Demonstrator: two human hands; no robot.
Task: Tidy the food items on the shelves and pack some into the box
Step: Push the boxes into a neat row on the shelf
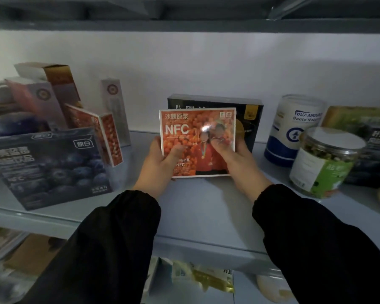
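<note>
An orange NFC juice box (193,130) stands upright at the middle of the grey shelf (206,216). My left hand (160,163) grips its lower left edge, thumb on the front. My right hand (235,159) grips its lower right edge the same way. Right behind it stands a black box (248,113), partly hidden. A dark blueberry box (46,167) leans at the left front, with a second orange box (105,137) standing edge-on behind it.
Tall pale cartons (42,95) crowd the back left. To the right stand a white and blue canister (292,130), a clear jar with a green label (323,163) and dark boxes (375,154). Packets (206,277) lie on the shelf below.
</note>
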